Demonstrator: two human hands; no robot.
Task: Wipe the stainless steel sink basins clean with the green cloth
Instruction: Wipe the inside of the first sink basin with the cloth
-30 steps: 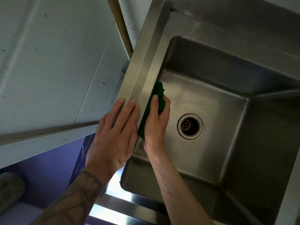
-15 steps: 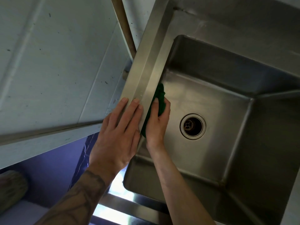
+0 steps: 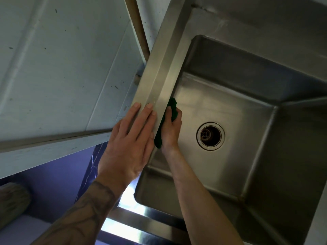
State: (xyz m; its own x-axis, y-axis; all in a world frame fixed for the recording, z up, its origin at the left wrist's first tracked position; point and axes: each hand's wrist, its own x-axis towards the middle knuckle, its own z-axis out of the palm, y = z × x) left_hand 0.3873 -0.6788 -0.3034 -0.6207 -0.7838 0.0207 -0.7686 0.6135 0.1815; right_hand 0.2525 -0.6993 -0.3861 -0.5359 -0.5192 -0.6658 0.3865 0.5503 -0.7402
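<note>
A deep stainless steel sink basin [image 3: 238, 96] fills the right of the head view, with a round drain [image 3: 210, 135] in its floor. My right hand [image 3: 171, 129] is inside the basin and presses a dark green cloth [image 3: 172, 107] flat against the left inner wall, just under the rim. Most of the cloth is hidden by the hand and the rim. My left hand [image 3: 130, 144] lies flat, fingers together, on the sink's left rim [image 3: 160, 68] and holds nothing.
A white painted panel wall [image 3: 62, 68] runs along the sink's left side, with a brown pipe [image 3: 138, 29] in the gap. Below the wall there is a purple surface [image 3: 53, 183] and shiny metal rails [image 3: 141, 218] at the sink's front edge.
My right hand and the cloth have slid a little toward me along the left wall, so less of the cloth shows above the fingers. My left hand stays on the rim.
</note>
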